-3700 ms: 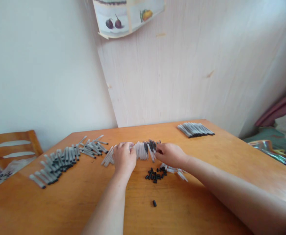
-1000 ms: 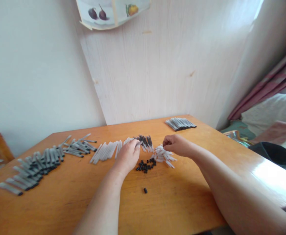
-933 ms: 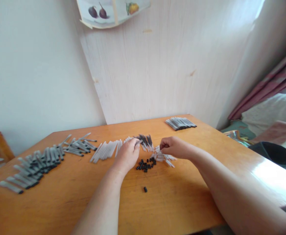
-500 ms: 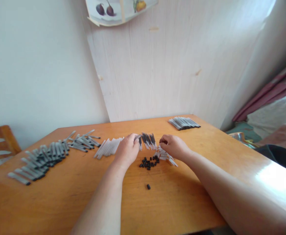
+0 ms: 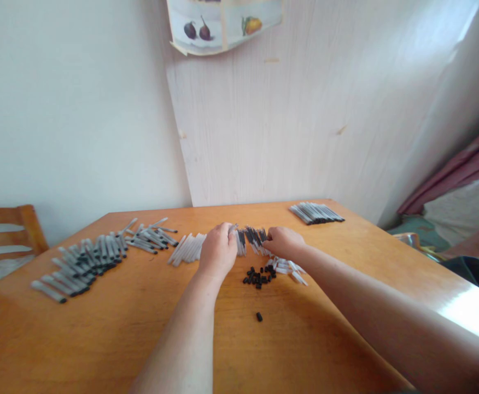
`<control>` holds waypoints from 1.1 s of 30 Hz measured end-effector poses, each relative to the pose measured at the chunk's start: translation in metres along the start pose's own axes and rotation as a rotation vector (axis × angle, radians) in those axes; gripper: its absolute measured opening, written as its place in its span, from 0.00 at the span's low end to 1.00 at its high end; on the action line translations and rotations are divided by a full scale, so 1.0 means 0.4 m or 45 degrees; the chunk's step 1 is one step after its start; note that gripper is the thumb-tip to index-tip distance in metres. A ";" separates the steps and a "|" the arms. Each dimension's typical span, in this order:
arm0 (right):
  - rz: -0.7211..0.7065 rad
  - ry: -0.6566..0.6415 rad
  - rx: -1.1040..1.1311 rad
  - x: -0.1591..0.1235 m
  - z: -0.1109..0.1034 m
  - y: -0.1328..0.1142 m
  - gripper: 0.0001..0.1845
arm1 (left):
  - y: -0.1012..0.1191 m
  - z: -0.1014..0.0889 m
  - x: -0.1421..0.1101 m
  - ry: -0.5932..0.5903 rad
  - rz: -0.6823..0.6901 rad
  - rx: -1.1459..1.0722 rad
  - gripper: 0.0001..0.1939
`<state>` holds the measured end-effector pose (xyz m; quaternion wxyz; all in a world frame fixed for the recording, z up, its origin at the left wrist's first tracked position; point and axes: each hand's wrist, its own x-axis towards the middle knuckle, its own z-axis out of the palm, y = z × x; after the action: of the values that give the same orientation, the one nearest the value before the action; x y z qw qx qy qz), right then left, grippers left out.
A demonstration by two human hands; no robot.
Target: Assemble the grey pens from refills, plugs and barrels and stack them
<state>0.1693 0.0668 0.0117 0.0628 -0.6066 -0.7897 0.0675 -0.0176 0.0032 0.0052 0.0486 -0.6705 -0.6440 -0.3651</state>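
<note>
My left hand is closed, thumb against fingers, on a slim translucent pen barrel whose end pokes out at the top. Under and left of this hand lies a row of whitish pen barrels. My right hand has its fingers pinched together at the right end of a row of pen refills with black ink. Whatever is between those fingertips is hidden. Small black plugs sit in a heap nearer to me, beside clear white pen caps partly below my right wrist.
Many grey-white pens with black ends spread over the left of the wooden table. Another neat batch of pens lies at the back right. One loose black plug is in front. A wooden chair stands at left.
My right hand has moved from above the white caps to the refill row. My left hand still grips the slim barrel. The view has shifted a little to the left.
</note>
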 end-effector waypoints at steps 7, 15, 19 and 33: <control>0.066 -0.071 -0.013 0.038 0.012 -0.015 0.17 | 0.006 -0.001 -0.001 -0.004 0.005 0.026 0.10; 0.099 -0.080 -0.044 0.051 0.018 -0.023 0.19 | 0.006 0.000 -0.003 0.019 0.021 0.024 0.11; 0.091 -0.070 -0.029 0.051 0.027 -0.023 0.19 | 0.008 0.001 -0.003 0.002 0.008 0.026 0.11; 0.052 0.080 0.143 0.050 -0.005 0.009 0.15 | 0.009 0.004 -0.003 -0.009 0.005 -0.018 0.10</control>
<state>0.1680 0.0872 0.0135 0.1201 -0.6198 -0.7698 0.0940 -0.0136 0.0026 0.0049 0.0422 -0.6733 -0.6404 -0.3670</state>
